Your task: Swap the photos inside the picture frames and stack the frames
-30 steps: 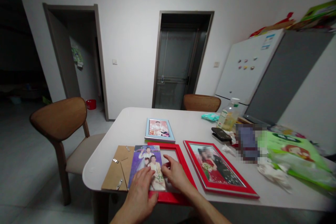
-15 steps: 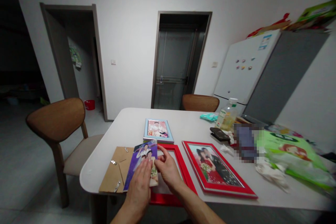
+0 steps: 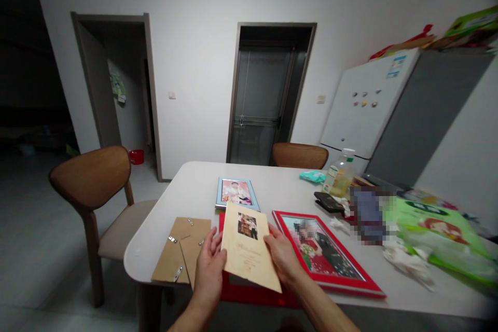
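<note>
Between my two hands is a cream photo print, tilted above the table, with a small picture near its top and faint script below. At its left edge is my left hand, thumb against the border and fingers curled beside it. My right hand grips the right edge, thumb on the front and fingers behind. Under the print lies a red picture frame, mostly covered. A brown backing board with metal clips sits to the left of my left hand.
A red-framed photo lies to the right, and a light-blue framed photo behind. Farther right are a black wallet-like item, a bottle, crumpled tissues and a green package. A chair stands left.
The purple-backed photo face seen earlier is out of sight; a cream face shows instead. Both hands have shifted right, away from the backing board, and now hold opposite edges.
</note>
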`<state>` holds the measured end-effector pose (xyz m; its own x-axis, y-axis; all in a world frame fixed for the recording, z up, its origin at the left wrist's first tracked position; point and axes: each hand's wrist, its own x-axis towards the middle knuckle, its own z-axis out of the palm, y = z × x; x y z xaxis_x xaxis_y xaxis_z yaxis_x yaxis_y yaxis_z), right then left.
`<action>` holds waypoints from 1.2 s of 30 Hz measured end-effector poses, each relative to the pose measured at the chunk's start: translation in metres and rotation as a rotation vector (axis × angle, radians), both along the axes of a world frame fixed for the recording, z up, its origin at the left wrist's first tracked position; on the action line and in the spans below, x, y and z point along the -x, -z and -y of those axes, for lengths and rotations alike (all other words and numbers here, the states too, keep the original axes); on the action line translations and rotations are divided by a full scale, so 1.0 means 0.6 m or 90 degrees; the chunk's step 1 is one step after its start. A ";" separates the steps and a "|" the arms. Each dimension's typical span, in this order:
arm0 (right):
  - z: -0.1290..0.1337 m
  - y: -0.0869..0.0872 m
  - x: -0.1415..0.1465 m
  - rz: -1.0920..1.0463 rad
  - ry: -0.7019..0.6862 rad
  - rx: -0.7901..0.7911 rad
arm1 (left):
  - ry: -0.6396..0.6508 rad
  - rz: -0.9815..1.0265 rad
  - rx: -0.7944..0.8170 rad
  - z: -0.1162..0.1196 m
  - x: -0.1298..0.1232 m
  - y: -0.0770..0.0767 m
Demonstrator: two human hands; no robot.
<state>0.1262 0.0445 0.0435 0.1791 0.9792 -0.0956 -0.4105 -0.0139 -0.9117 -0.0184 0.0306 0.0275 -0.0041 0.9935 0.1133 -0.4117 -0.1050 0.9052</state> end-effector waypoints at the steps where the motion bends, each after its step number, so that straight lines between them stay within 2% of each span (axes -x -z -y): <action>1: -0.001 0.000 -0.017 0.026 -0.008 0.018 | 0.007 -0.024 -0.003 -0.002 0.002 0.004; 5: -0.015 0.018 -0.063 0.160 0.012 0.059 | 0.015 -0.275 -0.081 0.001 0.009 0.018; 9: -0.031 0.031 -0.067 0.283 0.026 0.072 | 0.032 -0.550 -0.191 0.014 0.006 0.031; 14: -0.045 0.036 -0.057 0.461 0.017 0.029 | 0.047 -0.716 -0.329 0.019 0.006 0.052; 18: -0.053 0.045 -0.062 0.625 0.042 0.003 | 0.055 -0.799 -0.366 0.021 0.007 0.052; 23: -0.053 0.040 -0.063 0.802 0.067 -0.005 | 0.107 -0.880 -0.331 0.027 0.004 0.027; 27: -0.045 0.034 -0.052 0.907 0.074 0.017 | 0.127 -0.910 -0.302 0.031 -0.003 0.011; 30: -0.037 0.036 -0.049 0.997 0.079 0.037 | 0.123 -0.907 -0.309 0.033 -0.004 0.012; 33: -0.033 0.039 -0.056 1.057 0.094 0.050 | 0.109 -0.889 -0.321 0.033 0.019 0.019; 36: -0.028 0.035 -0.055 1.022 0.094 0.013 | 0.084 -0.899 -0.306 0.032 0.079 0.025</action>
